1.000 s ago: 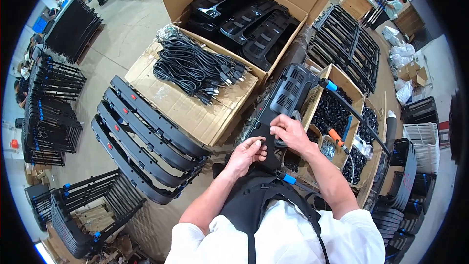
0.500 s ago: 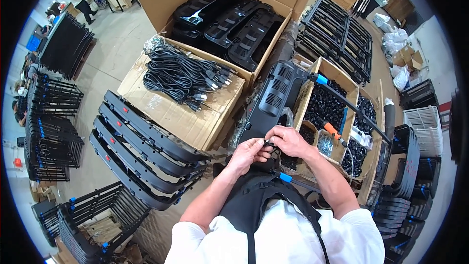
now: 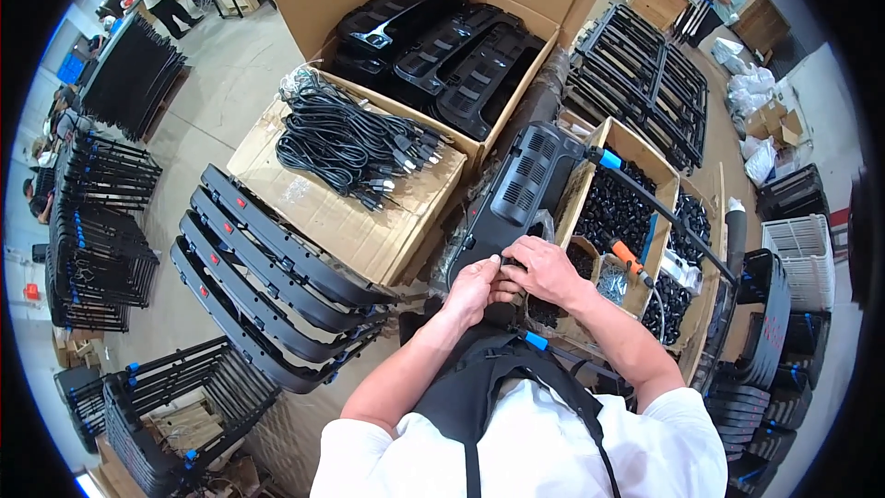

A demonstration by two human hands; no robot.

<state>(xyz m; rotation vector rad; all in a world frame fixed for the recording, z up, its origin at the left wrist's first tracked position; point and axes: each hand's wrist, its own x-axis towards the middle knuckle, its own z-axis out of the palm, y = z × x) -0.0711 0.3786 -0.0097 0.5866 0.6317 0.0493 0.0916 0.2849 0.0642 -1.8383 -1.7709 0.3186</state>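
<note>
My left hand [image 3: 474,288] and my right hand [image 3: 546,269] meet over the near end of a long black plastic housing [image 3: 516,186] with vent slots. Both are closed, with thumbs and fingers pinched together around something small and dark that their fingertips mostly hide. Right of my hands, a wooden parts box [image 3: 583,198] holds many small black plastic parts [image 3: 619,212], some screws [image 3: 612,284] and an orange-handled screwdriver [image 3: 629,254]. Across the box lies a black tube [image 3: 668,210] with a blue sleeve at its far end.
Coiled black cables [image 3: 355,140] lie on a cardboard box [image 3: 267,198] to the left. Behind it, a large open carton [image 3: 558,14] holds black panels [image 3: 452,51]. Several curved black panels [image 3: 277,263] stand at left, and black frames [image 3: 641,83] at far right. Two people work farther back.
The view has shifted slightly. My fingertips have changed position around the small dark thing, which shows less now. Both hands stay together over the housing's near end.
</note>
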